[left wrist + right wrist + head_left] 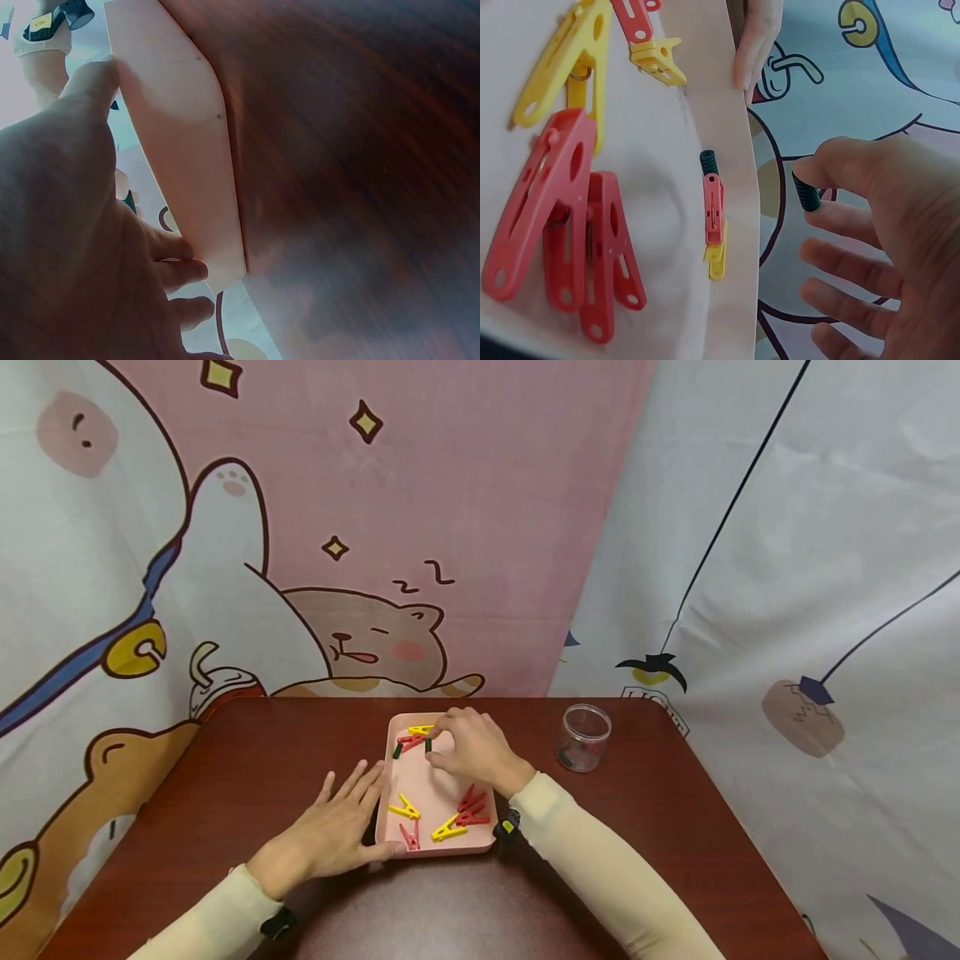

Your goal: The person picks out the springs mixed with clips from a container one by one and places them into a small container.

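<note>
Between the thumb and index finger of my right hand [900,202] a small dark green spring [807,192] is pinched, held above the far part of a pink tray [431,785]. My left hand [333,827] is spread at the tray's left side, its fingers straight, with fingertips and thumb touching the rim. A second dark green spring [709,162] lies in the tray beside a red clothespin [714,210]. In the near half are yellow clothespins [448,829] and red clothespins [471,806].
A clear open jar [583,739] stands right of the tray, with small dark and reddish things at its bottom. The brown table [300,752] ends at a printed cloth backdrop [487,527]. Dark wrist straps circle both sleeves.
</note>
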Tool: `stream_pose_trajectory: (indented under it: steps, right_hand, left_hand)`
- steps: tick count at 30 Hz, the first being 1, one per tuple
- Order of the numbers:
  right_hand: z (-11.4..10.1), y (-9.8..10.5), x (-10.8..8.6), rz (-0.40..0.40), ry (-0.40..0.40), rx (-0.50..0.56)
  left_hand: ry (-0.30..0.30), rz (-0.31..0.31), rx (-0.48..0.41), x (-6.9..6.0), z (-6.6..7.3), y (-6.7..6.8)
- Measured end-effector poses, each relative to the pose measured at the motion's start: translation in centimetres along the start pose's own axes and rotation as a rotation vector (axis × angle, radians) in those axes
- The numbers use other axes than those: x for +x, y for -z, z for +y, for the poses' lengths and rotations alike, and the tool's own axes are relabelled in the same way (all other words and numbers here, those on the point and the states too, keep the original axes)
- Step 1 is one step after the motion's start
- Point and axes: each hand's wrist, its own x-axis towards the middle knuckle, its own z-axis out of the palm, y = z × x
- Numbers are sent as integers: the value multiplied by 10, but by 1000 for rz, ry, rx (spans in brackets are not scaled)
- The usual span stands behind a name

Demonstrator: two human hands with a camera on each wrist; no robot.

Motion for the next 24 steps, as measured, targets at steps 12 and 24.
stream_pose_trajectory:
  steps: [12,24]
  right_hand:
    - [11,6,-16,23,-9,35]
    - [23,13,-33,77,-41,53]
  left_hand:
    - [3,-1,2,-1,0,-1]
    - [8,-14,7,0,-2,-1]
